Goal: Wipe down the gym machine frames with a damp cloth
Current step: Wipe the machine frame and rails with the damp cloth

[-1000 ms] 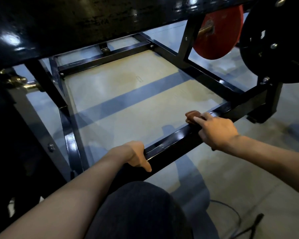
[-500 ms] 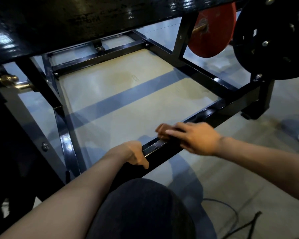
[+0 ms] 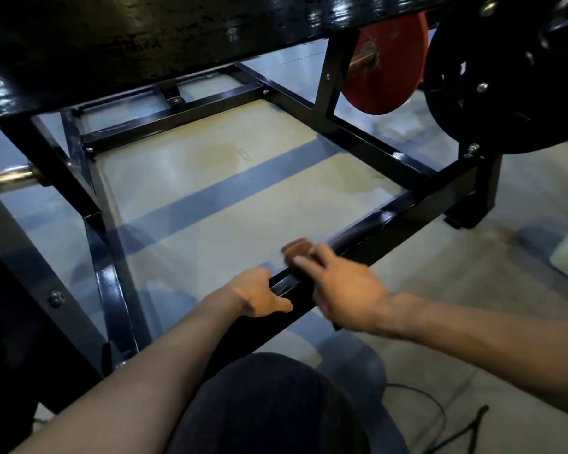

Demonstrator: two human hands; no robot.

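Right hand (image 3: 348, 291) presses a small reddish-brown cloth (image 3: 297, 250) onto the glossy black steel frame bar (image 3: 358, 237), just beside the left hand (image 3: 259, 291), whose fingers curl over that same bar's near stretch.

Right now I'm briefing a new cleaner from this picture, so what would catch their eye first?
Probably the two hands on the near black frame bar: the left hand grips it, while the right hand holds a brown cloth against it, blurred. Next, the red plate at upper right, beside a big black plate.
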